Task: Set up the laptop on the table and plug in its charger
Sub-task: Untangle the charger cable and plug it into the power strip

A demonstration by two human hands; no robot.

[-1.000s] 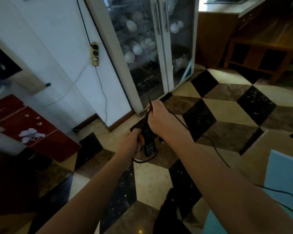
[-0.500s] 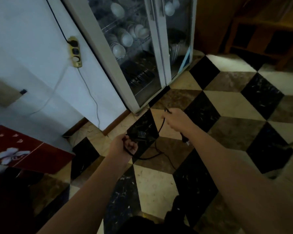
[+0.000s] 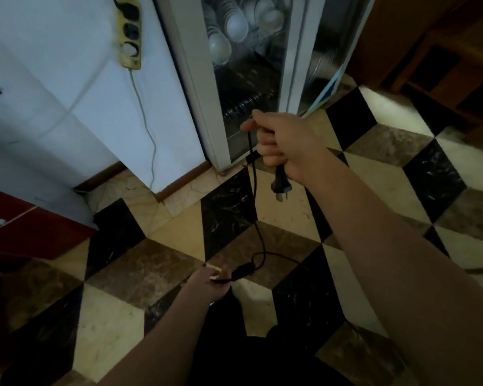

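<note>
The right hand (image 3: 285,143) is curled tight around the black charger cable (image 3: 253,196), with the plug (image 3: 281,185) hanging prongs-down below the fist. The left hand (image 3: 209,285), lower down, pinches the cable's dark connector end above the checkered floor (image 3: 388,190). A yellow power strip (image 3: 129,32) hangs on the white wall. No writing is legible.
</note>
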